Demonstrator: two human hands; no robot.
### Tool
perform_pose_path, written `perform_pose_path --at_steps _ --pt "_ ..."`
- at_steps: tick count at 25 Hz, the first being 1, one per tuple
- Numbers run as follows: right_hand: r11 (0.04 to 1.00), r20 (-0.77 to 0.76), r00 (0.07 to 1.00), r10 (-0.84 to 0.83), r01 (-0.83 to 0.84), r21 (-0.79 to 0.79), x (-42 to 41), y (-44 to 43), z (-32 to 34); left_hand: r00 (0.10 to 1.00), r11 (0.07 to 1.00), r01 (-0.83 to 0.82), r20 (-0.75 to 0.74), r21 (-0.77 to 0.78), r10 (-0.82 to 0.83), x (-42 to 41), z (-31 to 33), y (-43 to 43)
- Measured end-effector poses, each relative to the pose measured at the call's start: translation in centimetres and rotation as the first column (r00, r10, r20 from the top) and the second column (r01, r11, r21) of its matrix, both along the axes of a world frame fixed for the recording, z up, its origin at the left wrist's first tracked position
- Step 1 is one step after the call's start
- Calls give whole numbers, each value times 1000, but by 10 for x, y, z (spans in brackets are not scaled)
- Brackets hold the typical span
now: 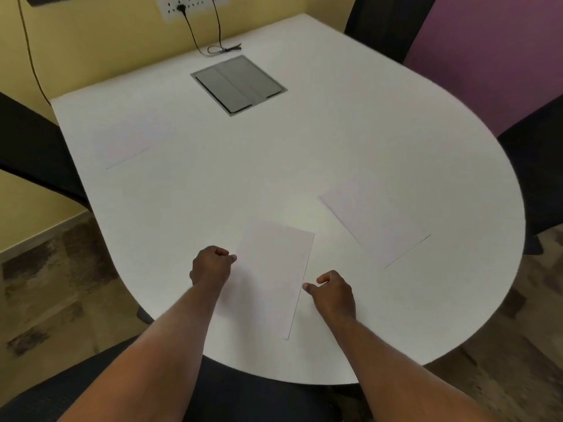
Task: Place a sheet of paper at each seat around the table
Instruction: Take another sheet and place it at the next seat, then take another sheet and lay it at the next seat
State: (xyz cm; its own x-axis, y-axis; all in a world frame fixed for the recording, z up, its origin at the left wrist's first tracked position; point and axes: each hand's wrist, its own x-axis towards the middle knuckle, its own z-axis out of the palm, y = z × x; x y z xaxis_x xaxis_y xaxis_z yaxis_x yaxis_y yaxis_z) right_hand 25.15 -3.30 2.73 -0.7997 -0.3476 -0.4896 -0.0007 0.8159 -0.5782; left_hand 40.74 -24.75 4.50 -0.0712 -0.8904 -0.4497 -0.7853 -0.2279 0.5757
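Paper sheet point(274, 269) lies flat between both hands, on table point(335, 132).

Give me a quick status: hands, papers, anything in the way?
Left hand and right hand loosely curled at near sheet's edges. Right sheet and left sheet lie flat. Nothing in the way.
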Motion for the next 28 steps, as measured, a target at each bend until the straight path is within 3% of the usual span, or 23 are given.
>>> perform_pose_path --at_steps 8,10,16,28 --pt "995 -144 988 53 -63 -71 5 29 97 994 996 50 -95 -68 -57 3 89 44" --pt "989 -210 972 109 -127 -76 7 37 111 990 995 58 -123 -78 -67 0 100 53" --pt "983 -308 949 75 -123 -140 -12 77 152 975 984 115 -176 -132 -138 -31 128 99" --pt "948 -301 941 157 -229 -222 -147 189 171 978 986 29 -197 -161 -61 -156 135 240"
